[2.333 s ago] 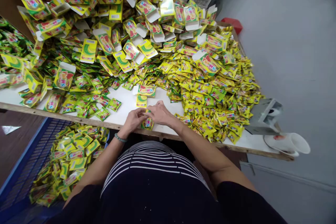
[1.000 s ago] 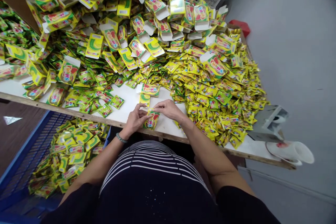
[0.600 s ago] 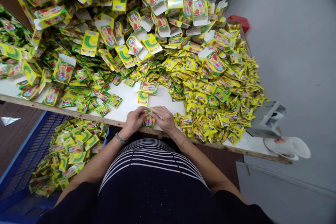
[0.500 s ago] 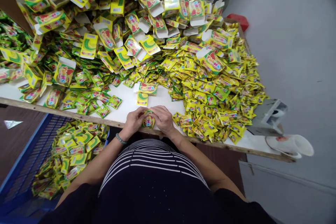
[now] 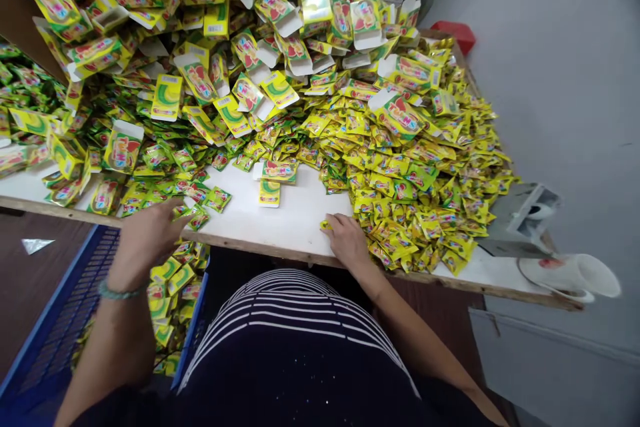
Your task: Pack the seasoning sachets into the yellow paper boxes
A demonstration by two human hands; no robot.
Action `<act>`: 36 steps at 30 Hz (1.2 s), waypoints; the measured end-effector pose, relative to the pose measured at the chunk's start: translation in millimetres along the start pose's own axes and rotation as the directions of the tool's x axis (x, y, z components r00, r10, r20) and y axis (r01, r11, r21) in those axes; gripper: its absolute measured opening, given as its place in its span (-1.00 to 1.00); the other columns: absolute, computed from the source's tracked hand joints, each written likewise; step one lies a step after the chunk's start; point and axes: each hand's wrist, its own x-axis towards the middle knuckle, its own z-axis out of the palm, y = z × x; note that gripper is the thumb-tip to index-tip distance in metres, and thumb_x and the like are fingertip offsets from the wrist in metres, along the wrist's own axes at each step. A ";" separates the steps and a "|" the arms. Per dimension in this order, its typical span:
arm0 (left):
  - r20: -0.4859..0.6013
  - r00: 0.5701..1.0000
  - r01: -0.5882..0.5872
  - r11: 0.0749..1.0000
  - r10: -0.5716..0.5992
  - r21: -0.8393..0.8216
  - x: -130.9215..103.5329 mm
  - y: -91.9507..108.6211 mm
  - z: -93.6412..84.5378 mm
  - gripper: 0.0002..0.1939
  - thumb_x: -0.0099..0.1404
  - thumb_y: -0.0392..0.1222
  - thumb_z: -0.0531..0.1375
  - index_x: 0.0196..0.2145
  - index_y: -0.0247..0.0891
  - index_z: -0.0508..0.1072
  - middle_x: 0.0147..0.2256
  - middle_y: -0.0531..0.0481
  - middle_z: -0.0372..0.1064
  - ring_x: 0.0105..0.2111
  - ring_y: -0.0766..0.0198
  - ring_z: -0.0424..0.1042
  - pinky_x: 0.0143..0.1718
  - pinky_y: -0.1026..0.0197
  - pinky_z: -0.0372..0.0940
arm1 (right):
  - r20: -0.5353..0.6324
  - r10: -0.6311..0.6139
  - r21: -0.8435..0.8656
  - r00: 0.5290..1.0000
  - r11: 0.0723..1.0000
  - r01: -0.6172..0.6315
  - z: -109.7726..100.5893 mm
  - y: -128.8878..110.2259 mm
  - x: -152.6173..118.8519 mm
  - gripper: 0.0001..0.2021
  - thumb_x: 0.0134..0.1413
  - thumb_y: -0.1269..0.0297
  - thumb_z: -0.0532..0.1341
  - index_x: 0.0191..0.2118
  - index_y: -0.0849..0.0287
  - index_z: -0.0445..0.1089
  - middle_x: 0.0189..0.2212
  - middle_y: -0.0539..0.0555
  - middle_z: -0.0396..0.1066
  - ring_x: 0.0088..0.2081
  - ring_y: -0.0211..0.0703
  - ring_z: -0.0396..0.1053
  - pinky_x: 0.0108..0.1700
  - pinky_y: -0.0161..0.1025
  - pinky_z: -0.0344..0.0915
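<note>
The hands are well apart: the left hand (image 5: 149, 240), blurred, is at small, glossy green foil packets (image 5: 219, 199) with red print by the front edge of the white table (image 5: 290, 227). The right hand (image 5: 349, 240) curls over a shiny yellow foil packet (image 5: 325, 225), mostly hidden, near that same edge, right of the left hand. Whether either is clamped on anything, I cannot tell.
</note>
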 end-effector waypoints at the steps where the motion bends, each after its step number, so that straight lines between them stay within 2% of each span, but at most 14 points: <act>1: -0.007 0.998 -0.059 0.998 0.059 -0.021 3.2 16.0 7.4 -0.56 0.25 0.07 0.18 0.01 -0.18 0.49 -0.30 -0.07 0.54 -0.34 0.11 0.45 -0.29 0.20 0.25 | -0.003 -0.031 0.055 0.999 0.998 0.032 4.6 -5.2 6.5 -0.69 0.21 0.32 0.20 0.06 0.22 0.41 -0.06 0.24 0.46 -0.07 0.07 0.31 0.02 -0.08 0.19; 4: -0.055 0.966 -0.254 0.966 0.252 -0.053 18.8 74.2 40.4 -0.56 0.31 -0.20 0.08 0.13 -0.26 0.41 -0.02 -0.25 0.47 -0.11 0.00 0.46 -0.12 0.09 0.31 | 0.007 -0.049 0.174 0.999 0.984 0.047 12.5 -20.3 29.2 -0.62 0.15 0.31 0.27 0.10 0.19 0.38 -0.08 0.20 0.45 -0.05 0.04 0.33 0.03 -0.11 0.23; 7: -0.076 0.861 -0.505 0.863 0.502 -0.020 39.5 115.2 73.6 -0.36 0.19 -0.41 0.10 0.23 -0.18 0.32 0.29 -0.27 0.15 0.23 -0.14 0.19 0.16 -0.09 0.16 | 0.016 0.015 0.131 1.000 0.991 -0.017 11.7 -25.0 42.4 -0.64 0.10 0.20 0.31 0.00 0.21 0.42 -0.10 0.24 0.43 -0.06 0.09 0.33 0.00 -0.07 0.25; 8: -0.066 0.831 -0.555 0.832 0.552 -0.019 46.1 122.1 82.6 -0.34 0.19 -0.41 0.12 0.24 -0.13 0.32 0.33 -0.24 0.06 0.30 -0.20 0.06 0.21 -0.18 0.08 | 0.017 0.040 0.108 0.999 0.993 -0.042 10.9 -24.4 43.4 -0.67 0.08 0.15 0.32 -0.08 0.22 0.44 -0.11 0.26 0.43 -0.07 0.10 0.33 -0.02 -0.06 0.26; 10: -0.058 0.792 -0.609 0.792 0.607 -0.036 57.2 128.1 96.8 -0.39 0.23 -0.35 0.15 0.23 -0.05 0.34 0.36 -0.20 0.02 0.36 -0.25 -0.09 0.26 -0.31 -0.05 | 0.013 0.063 0.107 0.998 0.992 -0.064 10.8 -21.8 41.8 -0.72 0.05 0.10 0.33 -0.22 0.21 0.42 -0.16 0.26 0.42 -0.10 0.09 0.33 -0.06 -0.08 0.27; 13: -0.115 0.752 -0.658 0.749 0.649 -0.080 66.7 129.3 109.0 -0.50 0.34 -0.25 0.12 0.22 -0.06 0.36 0.34 -0.21 0.07 0.37 -0.17 -0.08 0.29 -0.28 -0.09 | -0.015 0.074 0.256 0.997 0.964 -0.068 15.2 -19.6 37.5 -0.77 0.12 0.10 0.25 -0.25 0.17 0.34 -0.28 0.16 0.44 -0.23 0.00 0.36 -0.17 -0.16 0.27; 15: -0.170 0.718 -0.694 0.714 0.675 -0.094 69.8 132.1 112.8 -0.51 0.35 -0.28 0.09 0.22 -0.07 0.36 0.36 -0.21 0.03 0.38 -0.11 -0.07 0.31 -0.23 -0.09 | -0.015 0.118 0.396 0.993 0.912 -0.103 18.9 -20.1 37.7 -0.80 0.19 0.10 0.16 -0.22 0.13 0.32 -0.39 0.06 0.43 -0.34 -0.07 0.37 -0.26 -0.21 0.26; 17: -0.202 0.682 -0.726 0.684 0.703 -0.074 72.6 138.4 114.5 -0.49 0.33 -0.34 0.09 0.20 -0.03 0.38 0.39 -0.16 -0.05 0.39 -0.09 -0.10 0.32 -0.24 -0.14 | -0.009 0.170 0.521 0.985 0.842 -0.141 20.9 -21.3 40.8 -0.79 0.20 0.11 0.10 -0.18 0.11 0.32 -0.40 0.01 0.44 -0.40 -0.12 0.37 -0.31 -0.24 0.27; 20: -0.213 0.633 -0.763 0.646 0.745 -0.008 78.6 152.1 114.8 -0.50 0.30 -0.35 0.13 0.15 0.01 0.42 0.41 -0.10 -0.11 0.40 -0.13 -0.15 0.34 -0.30 -0.24 | -0.034 0.212 0.635 0.977 0.759 -0.142 19.8 -20.5 47.1 -0.75 0.16 0.11 0.10 -0.14 0.11 0.36 -0.29 0.04 0.48 -0.37 -0.14 0.39 -0.31 -0.24 0.30; 24: -0.204 0.553 -0.816 0.574 0.808 0.062 83.1 169.7 111.0 -0.66 0.36 -0.27 0.09 0.03 -0.11 0.51 0.37 -0.11 0.03 0.39 -0.11 -0.12 0.34 -0.30 -0.23 | -0.082 0.252 0.701 0.964 0.703 -0.124 14.6 -11.5 48.2 -0.68 0.13 0.10 0.11 -0.11 0.17 0.40 -0.20 0.12 0.51 -0.29 -0.10 0.41 -0.24 -0.21 0.33; 26: -0.185 0.525 -0.834 0.545 0.831 0.085 80.5 176.6 108.4 -0.65 0.35 -0.31 0.05 0.00 -0.18 0.51 0.33 -0.14 0.11 0.38 -0.09 -0.08 0.33 -0.25 -0.15 | -0.118 0.261 0.706 0.958 0.701 -0.104 13.0 -5.9 45.3 -0.67 0.13 0.10 0.11 -0.10 0.19 0.41 -0.16 0.16 0.50 -0.22 -0.06 0.43 -0.20 -0.18 0.35; 31: -0.141 0.453 -0.879 0.467 0.881 0.098 76.2 195.3 108.2 -0.47 0.22 -0.39 0.09 0.17 -0.36 0.34 0.27 -0.32 0.18 0.32 -0.17 0.02 0.21 -0.23 0.01 | -0.247 0.237 0.602 0.940 0.797 -0.043 15.7 -1.9 37.8 -0.68 0.16 0.19 0.05 -0.09 0.20 0.43 -0.13 0.23 0.49 -0.06 0.02 0.41 0.00 -0.07 0.32; 33: -0.119 0.449 -0.882 0.461 0.885 0.101 81.0 203.3 109.0 -0.55 0.25 -0.40 0.05 0.10 -0.40 0.37 0.12 -0.37 0.35 0.23 -0.16 0.16 0.15 -0.22 0.05 | -0.251 0.236 0.590 0.939 0.806 -0.045 16.4 -3.0 36.0 -0.68 0.19 0.21 0.03 -0.08 0.20 0.43 -0.14 0.22 0.49 -0.07 0.02 0.41 0.02 -0.05 0.31; 36: -0.087 0.466 -0.875 0.473 0.880 0.101 87.6 210.2 104.3 -0.69 0.32 -0.41 -0.02 -0.09 -0.39 0.45 -0.20 -0.32 0.49 0.02 -0.08 0.34 0.06 -0.13 0.11 | -0.243 0.254 0.609 0.936 0.791 -0.057 11.1 -0.8 34.2 -0.70 0.21 0.20 0.04 -0.08 0.18 0.42 -0.22 0.15 0.50 -0.24 -0.06 0.42 -0.15 -0.14 0.34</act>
